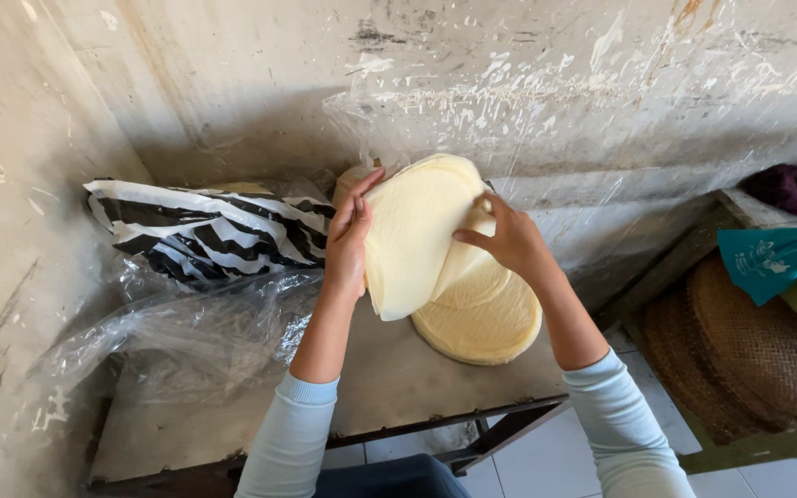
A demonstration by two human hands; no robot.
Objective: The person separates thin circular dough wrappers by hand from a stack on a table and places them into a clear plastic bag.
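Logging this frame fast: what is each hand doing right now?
Left hand: closed on the edge of the lifted bunch of round wafers.
Right hand: gripping the same bunch from the other side.

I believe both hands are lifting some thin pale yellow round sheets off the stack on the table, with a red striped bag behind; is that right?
Not quite: in the head view the striped bag is black and white, not red. Both the left hand and right hand do hold the sheets above the stack.
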